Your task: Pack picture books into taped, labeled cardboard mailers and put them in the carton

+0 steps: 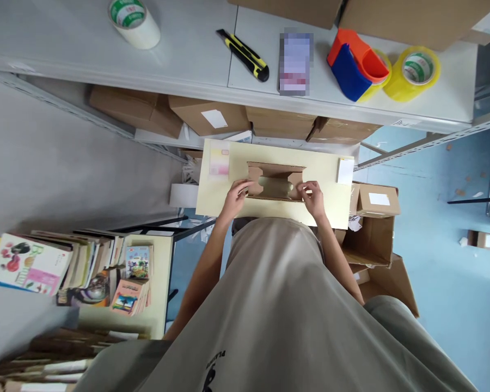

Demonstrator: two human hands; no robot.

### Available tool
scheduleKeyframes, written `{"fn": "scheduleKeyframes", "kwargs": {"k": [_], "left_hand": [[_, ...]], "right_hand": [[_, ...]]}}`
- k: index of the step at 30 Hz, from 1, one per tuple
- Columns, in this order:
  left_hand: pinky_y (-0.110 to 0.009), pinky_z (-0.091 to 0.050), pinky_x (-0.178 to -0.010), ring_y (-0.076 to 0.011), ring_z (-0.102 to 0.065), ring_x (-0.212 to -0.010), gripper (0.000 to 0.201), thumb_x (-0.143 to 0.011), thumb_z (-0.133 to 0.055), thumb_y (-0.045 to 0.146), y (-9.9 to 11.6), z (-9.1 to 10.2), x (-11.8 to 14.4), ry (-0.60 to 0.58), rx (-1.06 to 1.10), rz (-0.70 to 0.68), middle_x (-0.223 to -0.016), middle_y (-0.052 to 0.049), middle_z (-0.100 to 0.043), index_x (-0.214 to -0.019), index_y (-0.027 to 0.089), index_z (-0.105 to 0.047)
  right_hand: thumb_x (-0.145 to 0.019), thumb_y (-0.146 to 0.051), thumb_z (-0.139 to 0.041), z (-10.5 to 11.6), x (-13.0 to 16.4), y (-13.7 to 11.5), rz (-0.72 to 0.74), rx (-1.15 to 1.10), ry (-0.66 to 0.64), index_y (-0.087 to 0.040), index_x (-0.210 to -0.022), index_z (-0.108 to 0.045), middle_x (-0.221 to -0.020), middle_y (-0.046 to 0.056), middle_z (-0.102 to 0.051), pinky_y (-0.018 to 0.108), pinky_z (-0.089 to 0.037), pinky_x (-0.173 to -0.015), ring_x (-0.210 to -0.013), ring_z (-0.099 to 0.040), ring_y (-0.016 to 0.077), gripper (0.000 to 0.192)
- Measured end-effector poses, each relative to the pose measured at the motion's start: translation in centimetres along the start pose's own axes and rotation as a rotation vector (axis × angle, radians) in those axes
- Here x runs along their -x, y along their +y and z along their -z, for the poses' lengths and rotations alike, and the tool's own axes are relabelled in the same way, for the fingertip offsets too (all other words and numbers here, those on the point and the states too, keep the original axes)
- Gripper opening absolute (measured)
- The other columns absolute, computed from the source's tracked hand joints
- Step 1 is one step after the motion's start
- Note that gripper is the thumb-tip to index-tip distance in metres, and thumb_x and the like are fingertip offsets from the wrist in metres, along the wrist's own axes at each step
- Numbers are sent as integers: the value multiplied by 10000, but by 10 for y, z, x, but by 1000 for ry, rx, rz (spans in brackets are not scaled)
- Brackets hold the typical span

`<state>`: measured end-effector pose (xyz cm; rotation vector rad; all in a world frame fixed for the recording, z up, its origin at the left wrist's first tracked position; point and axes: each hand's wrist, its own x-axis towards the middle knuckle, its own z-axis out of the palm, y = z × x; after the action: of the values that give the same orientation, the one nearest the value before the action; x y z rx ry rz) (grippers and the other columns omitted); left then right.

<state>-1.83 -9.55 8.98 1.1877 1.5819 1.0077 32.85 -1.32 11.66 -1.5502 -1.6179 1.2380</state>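
Note:
A small brown cardboard box (275, 169) stands on the pale yellow table (265, 212) in front of me, open at the top. Its end flaps, the left flap (255, 179) and the right flap (295, 179), tilt inward, and a pale greenish surface shows between them. My left hand (235, 199) is at the box's left end, fingers closed on its edge. At the opposite end, my right hand (313, 198) pinches the edge by the right flap with thumb and fingertips. The fingers partly cover both ends of the box.
A grey shelf (188, 54) ahead holds a utility knife (245, 54), a phone (296, 62), a tape dispenser (355, 65) and tape rolls (416, 73). White labels (345, 170) lie at the table's right edge. Open cartons (369, 239) stand right; books (90, 267) left.

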Motion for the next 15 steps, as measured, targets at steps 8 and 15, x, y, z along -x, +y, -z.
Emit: {"fn": "scheduleKeyframes", "kwargs": {"k": [8,15], "left_hand": [[-492,-680,-1216,-336,-728,-1471,555,-936,-927,595,16,13,8,-113,-15,15,-1550,-135,-687,-1389,280,-863],[-465,-689,-1054,-266,-803,-1012,920,-918,-1033,458,24,-4,-8,125,-225,77,-1237,-101,-812,-1702,256,-596]], "right_hand": [[-789,-960,-945,36,5,4,18,-99,-306,-334,-1415,-899,-1590,135,-647,554,-697,-1191,-1397,-744,345,887],[-964,-958,-736,17,-13,2,76,74,-97,-306,-1356,-887,-1296,122,-808,515,-766,-927,-1025,-827,307,775]]}}
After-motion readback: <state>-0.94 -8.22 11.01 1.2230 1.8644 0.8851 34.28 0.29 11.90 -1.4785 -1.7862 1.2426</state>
